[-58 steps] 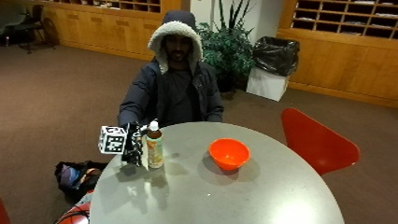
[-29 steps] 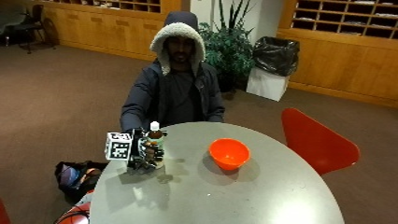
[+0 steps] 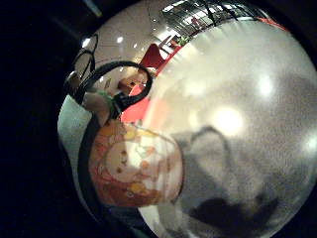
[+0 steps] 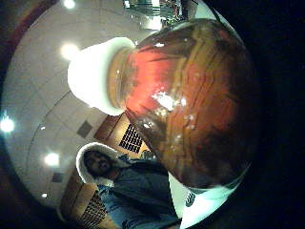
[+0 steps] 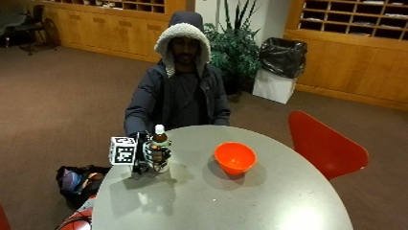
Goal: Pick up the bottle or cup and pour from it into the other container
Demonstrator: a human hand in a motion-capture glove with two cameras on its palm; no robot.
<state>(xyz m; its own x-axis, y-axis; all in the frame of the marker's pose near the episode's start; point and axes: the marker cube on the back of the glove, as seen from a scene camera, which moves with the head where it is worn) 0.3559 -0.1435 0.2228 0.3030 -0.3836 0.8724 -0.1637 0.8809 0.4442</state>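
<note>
Currently pickup step: gloved right hand [image 5: 150,155] wraps fingers round bottle [image 5: 159,152], clamped on its body. Bottle at table [image 5: 255,206] edge nearest person, well apart from orange bowl [image 5: 234,157]; whether base touches tabletop cannot tell. Long axis near vertical, white cap [image 4: 95,74] pointing up, cap on. Next move, by judgement: carry bottle across to bowl, deal with cap, then tilt neck over bowl rim.
</note>
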